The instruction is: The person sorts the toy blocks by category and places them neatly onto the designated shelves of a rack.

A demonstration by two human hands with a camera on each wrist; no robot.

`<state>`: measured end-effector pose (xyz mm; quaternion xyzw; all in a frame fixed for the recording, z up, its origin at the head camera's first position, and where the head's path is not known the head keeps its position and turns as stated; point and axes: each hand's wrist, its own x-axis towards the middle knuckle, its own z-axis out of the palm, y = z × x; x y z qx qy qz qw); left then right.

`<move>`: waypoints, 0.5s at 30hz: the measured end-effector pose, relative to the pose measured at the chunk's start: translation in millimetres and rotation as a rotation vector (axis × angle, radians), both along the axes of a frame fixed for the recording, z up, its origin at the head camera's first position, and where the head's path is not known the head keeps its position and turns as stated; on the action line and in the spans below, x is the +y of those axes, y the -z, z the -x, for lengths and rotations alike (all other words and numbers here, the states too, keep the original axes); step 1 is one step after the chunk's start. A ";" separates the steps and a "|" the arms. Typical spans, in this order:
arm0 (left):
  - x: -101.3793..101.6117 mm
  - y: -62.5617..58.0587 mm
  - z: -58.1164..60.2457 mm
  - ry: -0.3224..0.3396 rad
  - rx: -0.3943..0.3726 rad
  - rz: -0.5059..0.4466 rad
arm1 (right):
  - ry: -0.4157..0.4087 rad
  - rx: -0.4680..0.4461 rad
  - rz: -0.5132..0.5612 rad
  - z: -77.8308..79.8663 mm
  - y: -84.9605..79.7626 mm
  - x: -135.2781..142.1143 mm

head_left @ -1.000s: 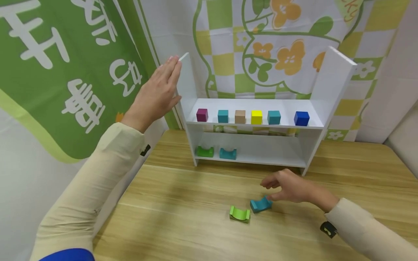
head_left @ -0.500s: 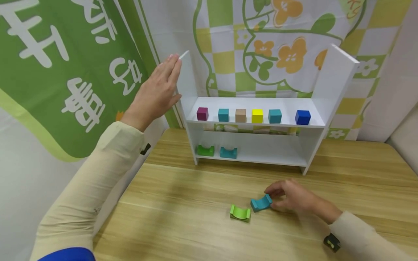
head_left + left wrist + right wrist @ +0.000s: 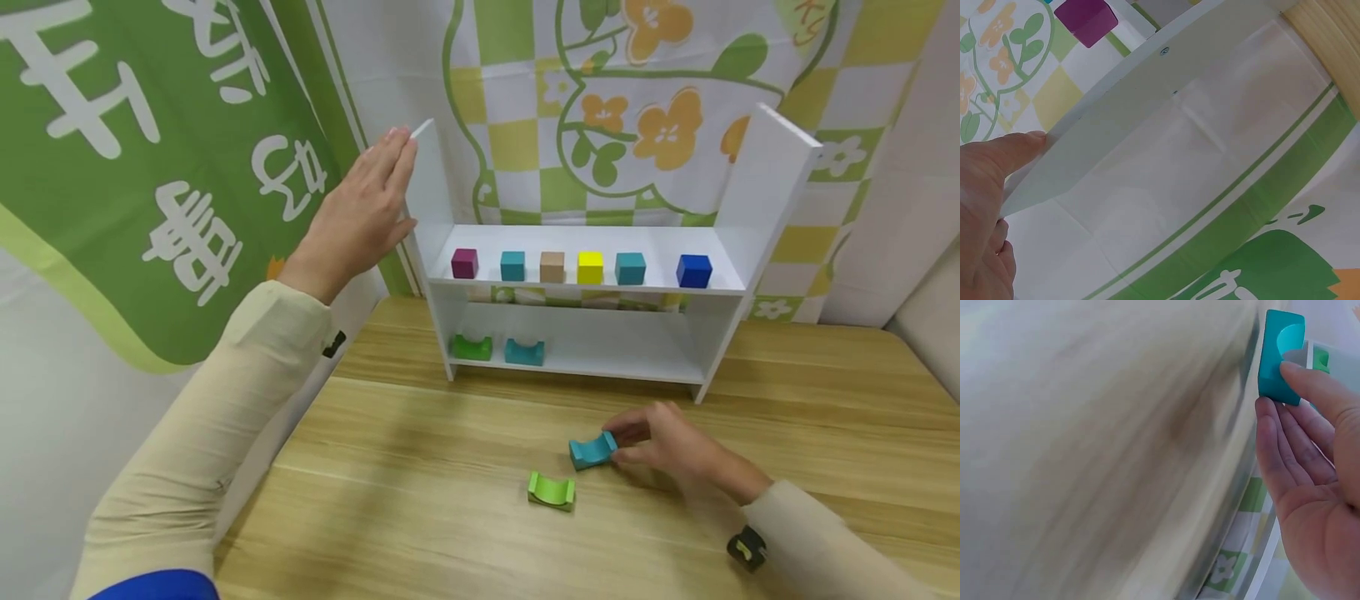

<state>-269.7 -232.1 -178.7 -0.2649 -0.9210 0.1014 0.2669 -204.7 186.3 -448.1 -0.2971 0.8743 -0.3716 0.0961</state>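
Note:
In the head view my right hand [image 3: 678, 446] pinches a teal block with a curved notch [image 3: 592, 451] just above the wooden table. The right wrist view shows the thumb on that teal notched block [image 3: 1272, 359] and fingertips at its lower end. A lime-green notched block [image 3: 551, 492] lies on the table, nearer to me. My left hand [image 3: 360, 208] rests with straight fingers against the left side panel of a white shelf [image 3: 585, 343]; its thumb touches the panel's edge in the left wrist view.
Several coloured cubes, among them a yellow cube [image 3: 589, 268] and a blue cube [image 3: 693, 272], line the upper board. On the lower board sit a green notched block [image 3: 472, 347] and a teal one. A patterned cloth [image 3: 517, 100] hangs behind.
My right hand has closed on the teal notched block and shifted it slightly up and away from the lime-green one. The left hand has stayed on the shelf panel.

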 end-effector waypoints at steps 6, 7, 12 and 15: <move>-1.3 -0.5 -0.2 0.001 0.002 0.001 | 0.076 0.052 0.003 13.0 -4.8 -8.3; -1.6 -0.6 -0.3 0.003 0.004 -0.001 | 0.082 0.064 0.011 15.4 -6.0 -10.2; -3.2 0.3 -1.2 0.009 0.004 -0.014 | 0.106 0.095 0.043 28.8 -14.0 -19.9; -2.8 0.8 -1.4 0.011 -0.008 -0.021 | 0.140 0.077 0.044 35.6 -21.5 -23.8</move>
